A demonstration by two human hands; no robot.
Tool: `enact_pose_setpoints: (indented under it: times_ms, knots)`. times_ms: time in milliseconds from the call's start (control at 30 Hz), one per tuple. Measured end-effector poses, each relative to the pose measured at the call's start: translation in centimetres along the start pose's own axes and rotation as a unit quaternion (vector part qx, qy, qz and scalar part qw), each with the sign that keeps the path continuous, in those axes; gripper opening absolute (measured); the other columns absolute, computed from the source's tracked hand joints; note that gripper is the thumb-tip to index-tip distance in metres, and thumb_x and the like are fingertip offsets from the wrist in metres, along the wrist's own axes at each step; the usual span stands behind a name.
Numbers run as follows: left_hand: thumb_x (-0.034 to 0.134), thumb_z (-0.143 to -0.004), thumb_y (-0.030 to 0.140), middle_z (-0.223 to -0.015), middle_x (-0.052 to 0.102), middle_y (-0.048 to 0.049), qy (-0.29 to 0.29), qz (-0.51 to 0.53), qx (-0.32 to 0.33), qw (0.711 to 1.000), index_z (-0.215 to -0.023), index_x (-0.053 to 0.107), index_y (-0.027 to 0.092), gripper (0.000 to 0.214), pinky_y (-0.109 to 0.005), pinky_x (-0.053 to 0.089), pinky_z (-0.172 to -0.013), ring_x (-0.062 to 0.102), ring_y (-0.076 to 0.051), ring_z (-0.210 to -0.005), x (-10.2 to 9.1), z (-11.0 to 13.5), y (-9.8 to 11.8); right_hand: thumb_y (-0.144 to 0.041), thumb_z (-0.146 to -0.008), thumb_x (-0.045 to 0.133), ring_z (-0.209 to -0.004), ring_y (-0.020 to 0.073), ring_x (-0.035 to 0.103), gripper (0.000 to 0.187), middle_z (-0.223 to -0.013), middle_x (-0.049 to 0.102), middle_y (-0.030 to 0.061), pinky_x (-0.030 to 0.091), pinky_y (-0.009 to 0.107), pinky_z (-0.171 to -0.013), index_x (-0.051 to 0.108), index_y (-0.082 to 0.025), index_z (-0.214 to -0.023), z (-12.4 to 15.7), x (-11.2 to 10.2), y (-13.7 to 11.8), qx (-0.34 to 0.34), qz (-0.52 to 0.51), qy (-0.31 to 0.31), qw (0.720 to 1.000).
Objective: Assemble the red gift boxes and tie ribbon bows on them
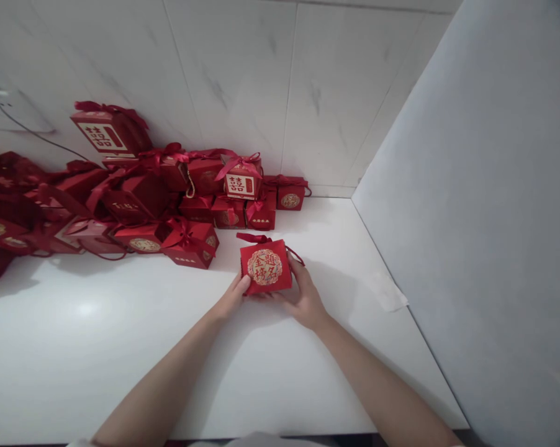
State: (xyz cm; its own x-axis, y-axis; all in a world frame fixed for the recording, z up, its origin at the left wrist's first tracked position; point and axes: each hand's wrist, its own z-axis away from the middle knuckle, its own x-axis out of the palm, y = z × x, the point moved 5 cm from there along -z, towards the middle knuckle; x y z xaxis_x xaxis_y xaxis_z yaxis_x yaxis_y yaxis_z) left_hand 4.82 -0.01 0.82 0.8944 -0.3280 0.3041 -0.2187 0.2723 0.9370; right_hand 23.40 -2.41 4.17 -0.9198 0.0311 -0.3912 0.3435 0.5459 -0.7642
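Between my two hands is a red gift box [266, 267] with a round gold emblem and characters on the side facing me. A red ribbon sticks out at its top left and a cord loop at its right. My left hand [236, 295] grips the left side, thumb on the front edge. My right hand [307, 297] is closed round the right side and lower edge; some of its fingers are hidden behind the box. Nearest to it on the left stands another red gift box [190, 243] with a ribbon bow.
Many similar red boxes are piled along the tiled wall [233, 74], with one box [110, 131] on top at the left. A grey panel [485, 205] bounds the white table [121, 347] on the right. A white paper scrap [389, 292] lies by that panel.
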Motion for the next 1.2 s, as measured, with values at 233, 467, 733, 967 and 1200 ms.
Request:
enact_pose_setpoints:
  times_ms: [233,467,733,967,1200]
  knots:
    - [0.043,-0.086,0.073,-0.108,0.073,-0.0176,-0.037,-0.033,-0.039,0.998,-0.152,0.029,0.020,0.086,-0.048,0.057,-0.075,0.072,-0.034,-0.086,0.5,-0.2,-0.1,-0.039,-0.088,0.065,-0.121,0.0303,0.057,0.069,-0.133,0.059,0.0096,0.047,0.049,-0.103,0.035,-0.030,-0.150,0.5,0.1,1.4,0.080,-0.019,0.046,0.996]
    - [0.046,-0.083,0.075,-0.133,0.062,-0.0166,-0.079,0.027,-0.002,0.997,-0.141,0.049,0.018,0.082,-0.051,0.051,-0.097,0.056,-0.039,-0.123,0.8,0.1,0.2,-0.035,-0.094,0.057,-0.140,0.0290,0.040,0.071,-0.156,0.034,0.0062,0.042,0.050,-0.110,0.020,-0.037,-0.154,0.3,0.5,0.4,0.038,-0.035,-0.005,0.999]
    - [0.057,-0.084,0.066,-0.152,0.043,-0.0135,-0.037,0.004,0.023,0.999,-0.153,0.028,0.024,0.086,-0.050,0.044,-0.109,0.038,-0.037,-0.141,-0.5,0.1,-0.7,-0.030,-0.089,0.064,-0.143,0.0305,0.035,0.082,-0.156,0.032,0.0082,0.039,0.053,-0.113,0.016,-0.035,-0.155,0.2,0.4,0.5,0.022,-0.006,-0.004,1.000]
    - [0.055,-0.086,0.065,-0.152,0.043,-0.0144,-0.032,0.008,0.001,0.999,-0.148,0.037,0.024,0.077,-0.050,0.041,-0.110,0.041,-0.037,-0.139,-0.9,0.0,-1.0,-0.034,-0.084,0.070,-0.138,0.0292,0.042,0.083,-0.152,0.039,0.0065,0.047,0.048,-0.108,0.024,-0.037,-0.153,0.3,0.4,1.2,0.041,-0.009,0.023,0.999]
    - [0.048,-0.084,0.072,-0.126,0.065,-0.0137,-0.059,0.005,-0.018,0.998,-0.141,0.048,0.022,0.076,-0.046,0.051,-0.095,0.059,-0.036,-0.120,0.2,0.1,0.2,-0.038,-0.084,0.072,-0.138,0.0303,0.042,0.080,-0.151,0.041,0.0059,0.047,0.049,-0.107,0.028,-0.037,-0.151,0.2,0.1,0.5,0.032,-0.014,0.041,0.999]
